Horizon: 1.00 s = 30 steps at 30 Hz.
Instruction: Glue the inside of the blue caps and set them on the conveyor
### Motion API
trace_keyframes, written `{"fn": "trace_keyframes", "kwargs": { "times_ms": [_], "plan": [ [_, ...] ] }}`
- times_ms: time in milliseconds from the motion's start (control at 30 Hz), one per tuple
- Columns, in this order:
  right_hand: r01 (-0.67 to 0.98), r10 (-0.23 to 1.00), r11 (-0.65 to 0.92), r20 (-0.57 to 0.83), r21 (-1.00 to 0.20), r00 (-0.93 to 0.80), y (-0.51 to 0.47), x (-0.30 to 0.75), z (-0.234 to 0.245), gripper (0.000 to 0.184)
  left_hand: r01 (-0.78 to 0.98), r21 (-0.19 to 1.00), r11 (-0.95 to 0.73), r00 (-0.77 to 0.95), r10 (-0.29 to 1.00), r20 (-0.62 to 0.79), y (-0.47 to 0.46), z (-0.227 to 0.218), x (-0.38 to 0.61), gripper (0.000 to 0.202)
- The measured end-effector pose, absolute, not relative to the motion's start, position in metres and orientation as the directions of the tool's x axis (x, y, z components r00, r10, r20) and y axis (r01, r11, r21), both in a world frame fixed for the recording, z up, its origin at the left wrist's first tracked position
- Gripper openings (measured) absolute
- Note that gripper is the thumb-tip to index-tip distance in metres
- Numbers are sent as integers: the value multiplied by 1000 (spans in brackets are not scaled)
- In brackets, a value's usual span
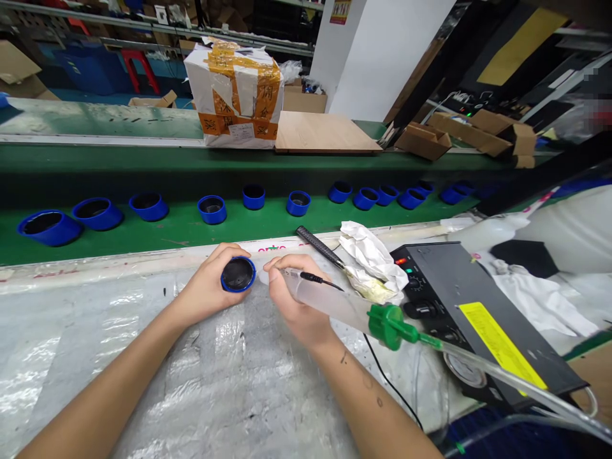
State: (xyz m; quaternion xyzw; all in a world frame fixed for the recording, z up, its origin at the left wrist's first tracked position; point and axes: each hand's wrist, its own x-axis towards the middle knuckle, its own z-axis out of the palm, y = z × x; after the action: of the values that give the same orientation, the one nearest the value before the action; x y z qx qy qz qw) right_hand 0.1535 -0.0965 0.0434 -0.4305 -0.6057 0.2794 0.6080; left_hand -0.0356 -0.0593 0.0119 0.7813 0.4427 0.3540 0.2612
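In the head view, the main risk seems to be the frosted syringe barrel (325, 299): if its narrow end wanders or drips, whatever it holds could smear the rim of the blue cap (238, 274) or mark the plastic sheeting (143, 363) on the tabletop. The clear air hose (497, 373), running from the green fitting (388, 326), could also drag on the barrel if it snags on the black dispenser controller (444, 280) and jolt the right hand (296, 299). The cap could slip too, since only the fingertips and palm edge of the left hand (205, 287) cradle it.

The left hand is curled narrowly around the cap, which sits at its 2 o'clock with its dark interior tilted up and toward the person. The right hand closes around the barrel, just beside the cap at its 3 o'clock, with a small gap between them. A thin black lead (318, 279) lies across the barrel. Crumpled white cloth (368, 252) and a dark ridged tool (318, 245) lie at the right hand's 1 o'clock, and blue cups (211, 210) line the green conveyor belt (182, 233) at 12 o'clock.
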Motion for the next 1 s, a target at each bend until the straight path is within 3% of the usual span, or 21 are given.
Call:
{"fn": "trace_keyframes", "kwargs": {
  "times_ms": [367,533,700,767,833,933,1000],
  "plan": [
    [240,918,360,389,-901,82,-93,157,42,2,521,716,-465,370,879,302,-59,11,-37,40],
    [-1,958,278,278,-960,65,-88,158,44,12,507,732,-455,345,885,312,-59,8,-36,39],
    [-179,949,271,232,-946,215,-84,165,39,19,519,784,-341,283,934,218,-60,8,-39,54],
    [-233,950,248,189,-940,250,-80,168,37,23,548,789,-277,192,960,203,-55,10,-51,54],
    [-266,946,234,155,-935,286,-76,170,34,27,621,758,-199,-5,966,258,-44,14,-72,53],
    [-293,938,222,121,-930,325,-72,171,30,32,779,625,57,-355,862,363,-23,20,-115,63],
    [-303,938,214,108,-928,331,-72,171,28,33,829,511,226,-415,862,290,-10,23,-141,68]
  ]
}}
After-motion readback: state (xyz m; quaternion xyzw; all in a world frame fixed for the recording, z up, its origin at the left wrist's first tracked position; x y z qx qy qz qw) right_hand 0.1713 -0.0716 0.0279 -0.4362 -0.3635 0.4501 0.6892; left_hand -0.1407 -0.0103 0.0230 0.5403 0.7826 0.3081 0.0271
